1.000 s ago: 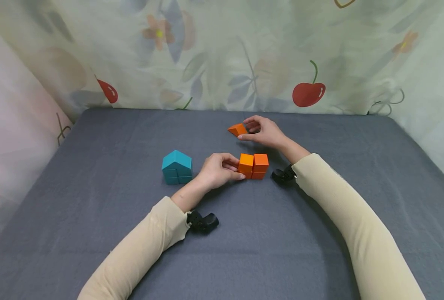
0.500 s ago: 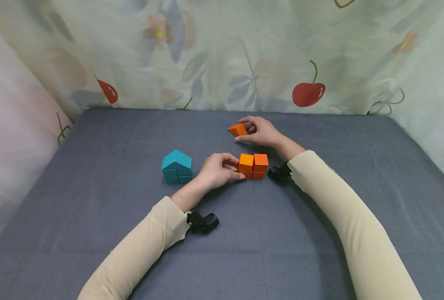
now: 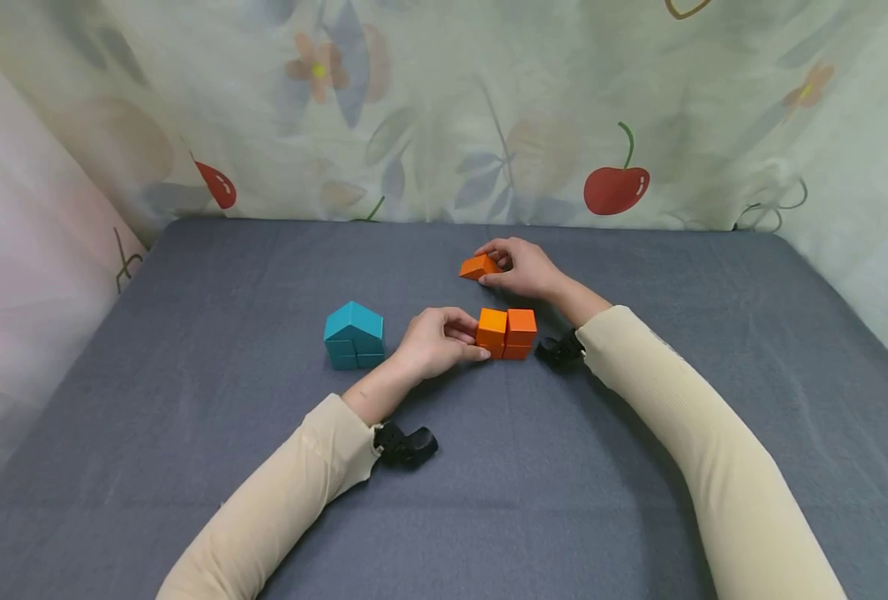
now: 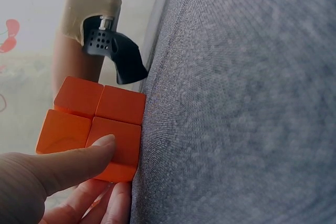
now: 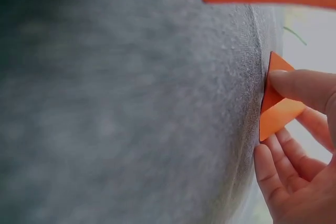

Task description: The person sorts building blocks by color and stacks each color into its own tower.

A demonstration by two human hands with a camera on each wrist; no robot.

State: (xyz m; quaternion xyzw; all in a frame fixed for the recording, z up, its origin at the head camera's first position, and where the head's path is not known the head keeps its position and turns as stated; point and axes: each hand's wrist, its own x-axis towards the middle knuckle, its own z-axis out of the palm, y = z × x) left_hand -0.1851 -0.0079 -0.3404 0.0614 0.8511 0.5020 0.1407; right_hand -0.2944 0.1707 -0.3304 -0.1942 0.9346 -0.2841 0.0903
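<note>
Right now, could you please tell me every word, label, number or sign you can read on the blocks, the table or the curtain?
None: no readable text in any view.
Orange blocks, held by the left hand: plain faces.
Orange wedge, pinched by the right hand: plain.
Teal blocks: plain.
Curtain: only cherry and flower prints, no lettering.
Table: plain grey cloth.

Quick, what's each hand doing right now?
Left hand: holds the orange cube block.
Right hand: pinches the orange triangle piece.
</note>
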